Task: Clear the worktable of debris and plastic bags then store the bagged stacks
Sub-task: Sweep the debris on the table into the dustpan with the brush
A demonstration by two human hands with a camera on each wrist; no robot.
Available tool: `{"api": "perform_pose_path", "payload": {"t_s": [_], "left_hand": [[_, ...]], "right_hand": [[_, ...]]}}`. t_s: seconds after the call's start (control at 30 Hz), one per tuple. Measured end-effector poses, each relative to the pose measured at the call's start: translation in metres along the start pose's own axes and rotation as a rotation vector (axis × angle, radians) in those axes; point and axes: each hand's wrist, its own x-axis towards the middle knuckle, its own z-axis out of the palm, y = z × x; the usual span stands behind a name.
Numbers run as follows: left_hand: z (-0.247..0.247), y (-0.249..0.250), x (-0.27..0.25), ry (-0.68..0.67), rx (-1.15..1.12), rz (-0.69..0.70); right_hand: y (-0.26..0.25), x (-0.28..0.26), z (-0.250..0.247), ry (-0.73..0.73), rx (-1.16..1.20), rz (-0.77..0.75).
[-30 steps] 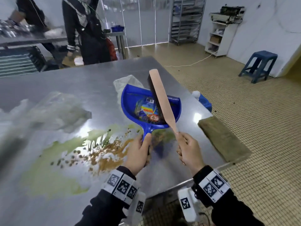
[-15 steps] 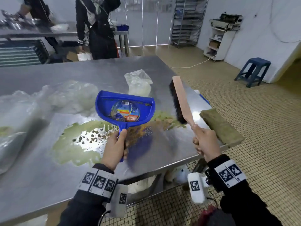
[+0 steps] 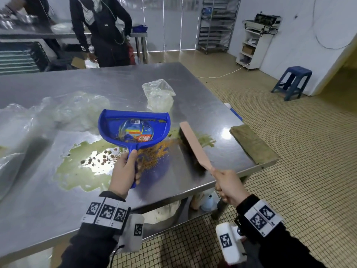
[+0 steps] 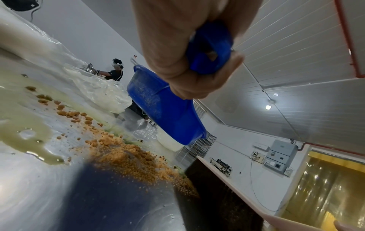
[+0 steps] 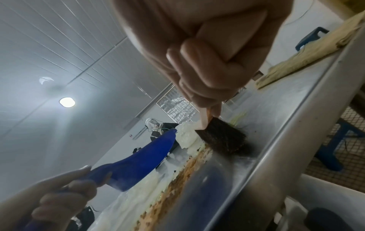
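My left hand (image 3: 125, 169) grips the handle of a blue dustpan (image 3: 133, 128), tilted up above the steel worktable (image 3: 116, 84). My right hand (image 3: 229, 184) holds the wooden handle of a hand brush (image 3: 193, 146), whose dark bristles (image 5: 223, 137) rest on the table near its right edge. Orange-brown crumbs (image 3: 154, 153) lie between pan and brush, beside a greenish wet smear (image 3: 77, 167) with dark lumps. Crumpled clear plastic bags (image 3: 77, 111) lie at the left, and a smaller bag (image 3: 159, 95) sits behind the pan. In the left wrist view the pan's underside (image 4: 168, 109) hangs over the crumbs (image 4: 128, 157).
A folded brownish cloth (image 3: 253, 144) lies on the table's right corner. Two people (image 3: 102, 29) stand at another table beyond the far edge. On the tiled floor stand a blue stool (image 3: 291, 82), a white shelf unit (image 3: 253, 47) and a metal rack (image 3: 216, 24).
The dustpan has moved left and lifted off the brush. The brush has come out of the pan, swung right and dropped its bristles onto the table by the crumbs.
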Motion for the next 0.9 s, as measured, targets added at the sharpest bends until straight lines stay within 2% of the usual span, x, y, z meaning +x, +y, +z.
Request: {"api": "perform_pose_path", "payload": {"t_s": [0.07,0.27,0.37,0.5,0.57,0.73,0.9], "left_hand": [[-0.001,0.001,0.001,-0.002,-0.041,-0.012],[-0.008,0.001,0.002,0.052,-0.105,-0.06],[-0.012,0.004,-0.001,0.072,-0.088,-0.049],[-0.018,0.004,-0.002,0.073,-0.097,-0.061],[-0.023,0.003,-0.002,0.077,-0.094,-0.064],[-0.035,0.005,-0.004,0.141,-0.089,-0.083],[-0.046,0.007,-0.005,0.192,-0.121,-0.098]], "right_hand": [[-0.003,-0.001,0.0,-0.01,0.014,-0.022],[-0.004,0.004,-0.017,0.093,0.04,-0.032],[0.002,0.001,-0.004,0.04,-0.009,-0.028],[0.003,-0.001,0.022,-0.051,-0.141,-0.109],[-0.002,0.002,0.025,-0.049,-0.128,-0.132],[-0.009,0.022,0.02,0.07,-0.172,-0.156],[-0.005,0.022,0.041,-0.02,-0.271,-0.148]]}}
